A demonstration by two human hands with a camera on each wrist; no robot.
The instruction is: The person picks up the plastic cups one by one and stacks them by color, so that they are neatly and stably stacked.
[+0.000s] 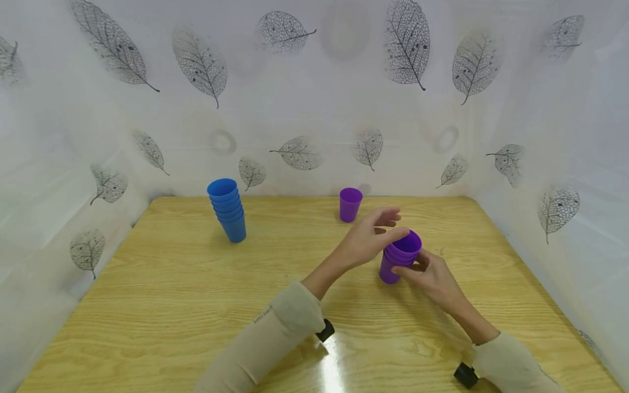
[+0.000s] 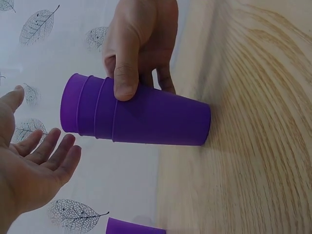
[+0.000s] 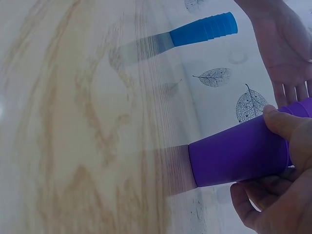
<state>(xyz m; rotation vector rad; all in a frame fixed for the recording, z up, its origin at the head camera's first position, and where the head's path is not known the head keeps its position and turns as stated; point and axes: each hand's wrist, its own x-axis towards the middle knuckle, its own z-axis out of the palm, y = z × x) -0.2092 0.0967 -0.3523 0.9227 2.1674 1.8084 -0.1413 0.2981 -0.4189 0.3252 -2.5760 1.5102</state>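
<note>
Nested purple cups (image 1: pixel 390 270) stand as an upright stack on the right half of the table. My right hand (image 1: pixel 437 281) grips the stack around its side, with the thumb (image 2: pixel 126 83) pressed just below the rims. The left hand (image 1: pixel 366 237) hovers at the top of the stack with its fingers apart and loosely bent. In the left wrist view a gap shows between the left fingers (image 2: pixel 66 158) and the top rim, and nothing is in that hand. Further back, one single purple cup (image 1: pixel 350 206) stands upright by itself.
A stack of nested blue cups (image 1: pixel 231 218) stands at the back left of the wooden table (image 1: pixel 196 305), leaning slightly in the head view. Behind the table and at its sides hangs a pale curtain (image 1: pixel 314 98) printed with dark leaves.
</note>
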